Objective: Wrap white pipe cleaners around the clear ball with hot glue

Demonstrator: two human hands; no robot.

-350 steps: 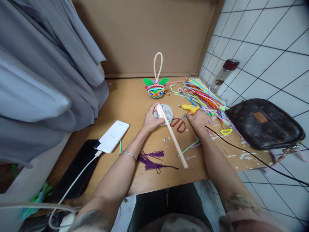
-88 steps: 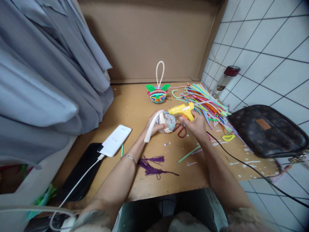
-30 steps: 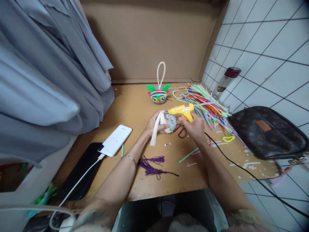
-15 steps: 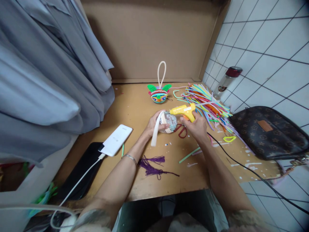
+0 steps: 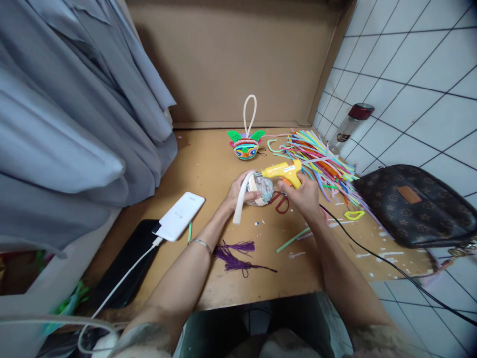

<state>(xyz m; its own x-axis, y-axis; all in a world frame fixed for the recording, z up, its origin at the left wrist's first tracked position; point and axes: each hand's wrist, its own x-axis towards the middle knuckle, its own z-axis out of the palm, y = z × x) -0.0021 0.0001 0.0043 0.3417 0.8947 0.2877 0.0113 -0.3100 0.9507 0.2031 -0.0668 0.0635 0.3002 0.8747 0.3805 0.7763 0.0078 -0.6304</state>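
My left hand [image 5: 238,191] is closed round a clear, rounded piece [image 5: 264,189] with a pale band about it and something bluish-white inside; its exact kind I cannot make out. A white strip [image 5: 240,204] hangs from its left side. In my right hand [image 5: 305,194] is a yellow hot glue gun [image 5: 279,170], its nozzle at the upper edge of the piece by the band. Red-handled scissors [image 5: 281,203] lie between my hands, partly hidden. Beyond them sits a colourful animal-head ornament [image 5: 245,147] with green ears and a white loop.
Coloured pipe cleaners [image 5: 320,159] are heaped at the back right, near a bottle [image 5: 350,127] and a brown patterned bag [image 5: 417,204]. Purple tassels [image 5: 236,258] lie in front. A white power bank [image 5: 181,216] and a black phone [image 5: 128,263] are on the left. The gun's cord [image 5: 372,253] trails right.
Almost nothing differs. The lower end of the white strip has risen very slightly; both hands and the glue gun keep their places.
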